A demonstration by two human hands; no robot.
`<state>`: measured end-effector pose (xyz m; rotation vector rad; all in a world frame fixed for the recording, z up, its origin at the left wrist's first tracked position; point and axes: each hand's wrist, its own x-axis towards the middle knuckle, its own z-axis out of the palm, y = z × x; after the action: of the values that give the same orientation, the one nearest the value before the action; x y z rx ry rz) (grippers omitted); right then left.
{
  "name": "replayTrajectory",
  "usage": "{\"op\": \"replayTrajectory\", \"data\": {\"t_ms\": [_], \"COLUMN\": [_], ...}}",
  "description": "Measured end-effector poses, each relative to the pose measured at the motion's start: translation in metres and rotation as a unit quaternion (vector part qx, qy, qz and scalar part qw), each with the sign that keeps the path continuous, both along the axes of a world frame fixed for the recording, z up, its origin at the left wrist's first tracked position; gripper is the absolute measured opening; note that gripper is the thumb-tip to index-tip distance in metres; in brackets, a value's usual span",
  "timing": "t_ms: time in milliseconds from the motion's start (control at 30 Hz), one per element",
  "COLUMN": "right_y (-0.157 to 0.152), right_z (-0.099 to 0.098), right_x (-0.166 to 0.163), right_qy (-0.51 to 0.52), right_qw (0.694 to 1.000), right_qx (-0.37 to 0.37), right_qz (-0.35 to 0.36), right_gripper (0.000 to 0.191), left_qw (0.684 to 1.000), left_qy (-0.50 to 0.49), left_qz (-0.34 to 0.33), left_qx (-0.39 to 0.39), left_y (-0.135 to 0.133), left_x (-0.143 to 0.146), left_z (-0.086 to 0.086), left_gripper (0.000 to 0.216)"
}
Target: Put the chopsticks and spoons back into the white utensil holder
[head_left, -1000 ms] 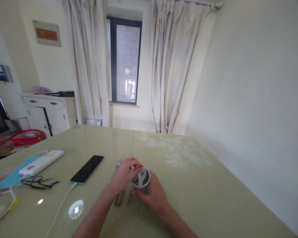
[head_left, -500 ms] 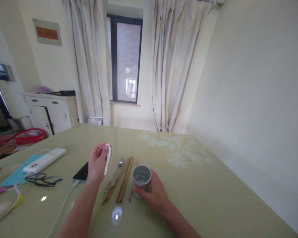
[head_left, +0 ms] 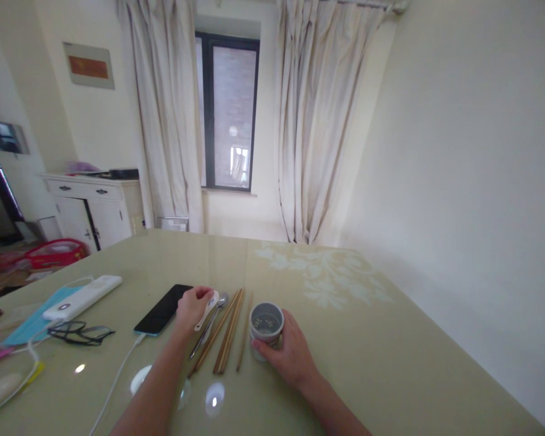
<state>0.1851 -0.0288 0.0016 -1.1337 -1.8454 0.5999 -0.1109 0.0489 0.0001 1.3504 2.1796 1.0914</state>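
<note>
Glossy green table (head_left: 367,339) is bearing a label-illegible cup (head_left: 266,323) gripped by the right hand (head_left: 287,356), left hand (head_left: 191,306) pinching a white spoon (head_left: 208,309) at frame center.

From my seat at the monitor I see only two arms of the person, and both are bare from the bottom edge of the view up to the fingers. No sleeve, cuff or glove shows on either forearm. The left hand (head_left: 191,306) wears no ring, watch or bracelet that I can make out, and its wrist is plain. The right hand (head_left: 290,357) is the same: no band on the wrist, no ring visible on the fingers I can see. The nails are short, as far as I can tell; they are too small in the view for me to say more.
</note>
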Motion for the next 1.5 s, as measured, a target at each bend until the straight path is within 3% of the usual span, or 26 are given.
{"op": "replayTrajectory", "data": {"t_ms": [200, 433, 700, 767, 867, 967, 1133, 1200, 1333, 1500], "right_y": [0.009, 0.031, 0.033, 0.033, 0.032, 0.028, 0.018, 0.013, 0.008, 0.009], "right_z": [0.006, 0.014, 0.031, 0.034, 0.034, 0.028, 0.014, 0.011, 0.008, 0.005], "right_x": [0.017, 0.073, 0.103, 0.103, 0.1, 0.091, 0.062, 0.049, 0.033, 0.035], "right_qy": [-0.008, 0.048, 0.02, 0.008, 0.005, 0.024, 0.049, 0.055, 0.04, 0.044], "right_qw": [1.0, 0.996, 0.992, 0.991, 0.991, 0.992, 0.995, 0.995, 0.996, 0.996], "right_qx": [-0.014, -0.059, -0.117, -0.117, -0.104, -0.091, -0.071, -0.067, -0.061, -0.06], "right_qz": [-0.026, 0.043, 0.053, 0.064, 0.082, 0.082, 0.046, 0.047, 0.051, 0.042], "right_gripper": [0.047, 0.065, 0.062, 0.064, 0.069, 0.072, 0.067, 0.066, 0.065, 0.066], "left_qw": [1.0, 0.998, 0.995, 0.987, 0.951, 0.93, 0.923, 0.922, 0.938, 0.944], "left_qy": [0.012, 0.05, 0.082, 0.153, 0.297, 0.339, 0.351, 0.363, 0.343, 0.296], "left_qz": [-0.007, -0.021, -0.043, -0.043, -0.037, -0.051, -0.147, -0.124, -0.048, -0.092], "left_qx": [-0.017, -0.026, -0.044, -0.019, 0.084, 0.131, 0.06, 0.046, -0.013, -0.113], "left_y": [-0.004, 0.0, 0.001, -0.007, -0.025, -0.042, -0.05, -0.049, -0.046, -0.042], "left_x": [0.0, -0.002, -0.001, 0.003, 0.02, 0.049, 0.087, 0.087, 0.073, 0.068], "left_z": [0.002, -0.005, -0.005, 0.002, 0.018, 0.028, 0.022, 0.015, 0.002, -0.014], "left_gripper": [0.02, 0.021, 0.03, 0.034, 0.039, 0.041, 0.036, 0.04, 0.069, 0.094]}}
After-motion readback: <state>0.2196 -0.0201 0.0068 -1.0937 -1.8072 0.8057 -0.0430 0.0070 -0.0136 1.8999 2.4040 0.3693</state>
